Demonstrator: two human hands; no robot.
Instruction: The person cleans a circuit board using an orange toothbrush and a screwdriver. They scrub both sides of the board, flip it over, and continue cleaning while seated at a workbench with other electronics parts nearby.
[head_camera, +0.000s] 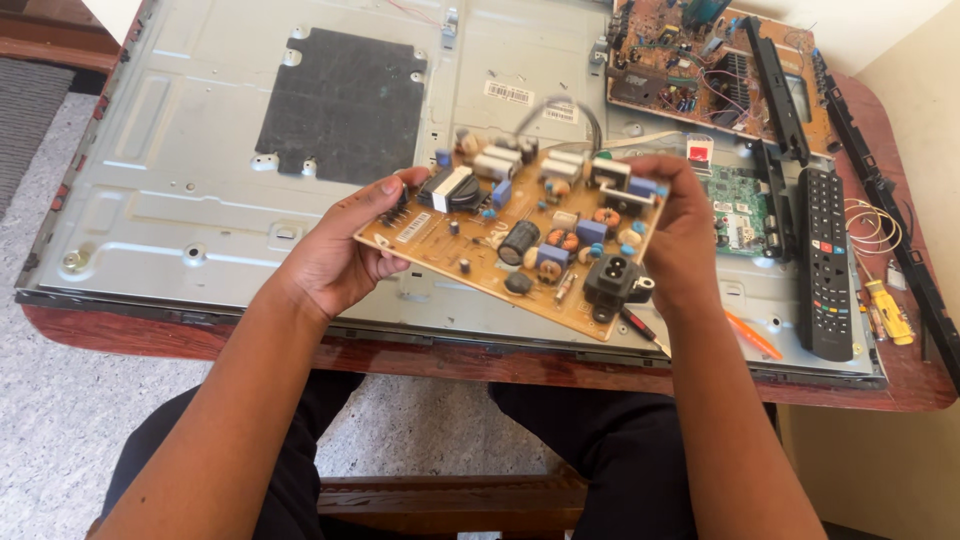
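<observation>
A tan power-supply circuit board (520, 240), studded with capacitors, coils and a black mains socket, is held up above a grey metal television back panel (180, 150). My left hand (345, 250) grips the board's left edge, thumb on top. At the board's right edge my right hand (680, 230) clasps it with fingers curled over the top. Black wires loop up from the board's far side.
A dark square pad (345, 105) lies on the panel. A brown circuit board (690, 60) sits at the back right, a small green board (735, 205) beside a black remote control (825, 260). An orange-handled screwdriver (750, 335), a yellow tool (888, 312) and coiled wire (872, 225) lie on the red-brown table.
</observation>
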